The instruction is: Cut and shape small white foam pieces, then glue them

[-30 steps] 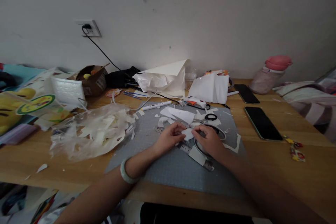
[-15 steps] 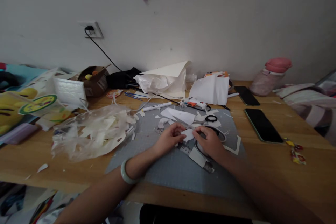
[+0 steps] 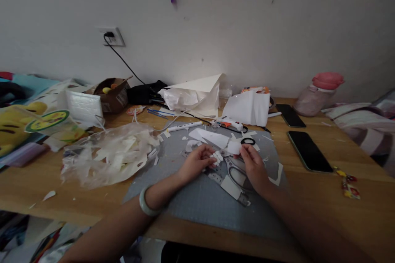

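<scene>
Between the fingers of my left hand is a small white paper piece with an uneven, bumpy-looking surface. My right hand pinches a second, smoother white paper piece, held apart from the first. Under and between my hands lie grey-handled scissors, partly covered by the right hand. A metal ruler slants across the grey cutting mat, with a pale strip of card on it. Just beyond the right fingers shows a black scissor handle.
A clear plastic bag of paper scraps sits left of the mat. Behind it are a marker, a glue gun and white paper sheets. Two phones and a pink-lidded bottle stand to the right.
My hands have moved apart. The right hand has drawn a white paper piece away to the right, while the left keeps the bumpy one. More of the grey scissors shows.
</scene>
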### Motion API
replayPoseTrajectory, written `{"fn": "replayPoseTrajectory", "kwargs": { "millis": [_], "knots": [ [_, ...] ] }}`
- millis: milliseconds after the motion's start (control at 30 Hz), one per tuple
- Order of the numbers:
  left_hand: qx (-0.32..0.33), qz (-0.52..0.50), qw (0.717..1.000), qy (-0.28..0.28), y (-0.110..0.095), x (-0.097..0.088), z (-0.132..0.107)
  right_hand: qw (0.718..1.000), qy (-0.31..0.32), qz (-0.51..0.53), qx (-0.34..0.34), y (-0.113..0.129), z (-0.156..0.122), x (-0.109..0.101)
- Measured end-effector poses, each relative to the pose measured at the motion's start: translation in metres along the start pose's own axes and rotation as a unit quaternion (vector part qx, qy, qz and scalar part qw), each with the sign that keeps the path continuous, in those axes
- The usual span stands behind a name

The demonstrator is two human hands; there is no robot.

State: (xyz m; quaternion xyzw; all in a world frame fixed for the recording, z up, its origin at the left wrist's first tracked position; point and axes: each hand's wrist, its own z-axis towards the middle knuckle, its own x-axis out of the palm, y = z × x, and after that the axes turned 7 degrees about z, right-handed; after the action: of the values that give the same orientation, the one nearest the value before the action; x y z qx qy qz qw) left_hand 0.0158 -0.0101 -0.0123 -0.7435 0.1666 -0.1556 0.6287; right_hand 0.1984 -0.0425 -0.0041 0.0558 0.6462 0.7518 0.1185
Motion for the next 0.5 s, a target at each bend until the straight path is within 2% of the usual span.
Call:
{"fn": "replayPoseTrajectory", "kwargs": {
  "millis": [100, 267, 500],
  "knots": [
    [-0.007, 0.0, 1.0, -0.009, 0.001, -0.001, 0.002, 1.0, -0.013, 0.015, 0.007, 0.004, 0.001, -0.002],
    [0.029, 0.004, 0.999, -0.03, -0.001, -0.003, 0.002, 0.999, 0.033, -0.017, -0.024, 0.012, -0.004, -0.007],
    [-0.032, 0.041, 0.998, -0.041, -0.004, -0.001, -0.004, 0.992, 0.092, -0.055, -0.061, 0.013, -0.011, -0.008]
  ]
}}
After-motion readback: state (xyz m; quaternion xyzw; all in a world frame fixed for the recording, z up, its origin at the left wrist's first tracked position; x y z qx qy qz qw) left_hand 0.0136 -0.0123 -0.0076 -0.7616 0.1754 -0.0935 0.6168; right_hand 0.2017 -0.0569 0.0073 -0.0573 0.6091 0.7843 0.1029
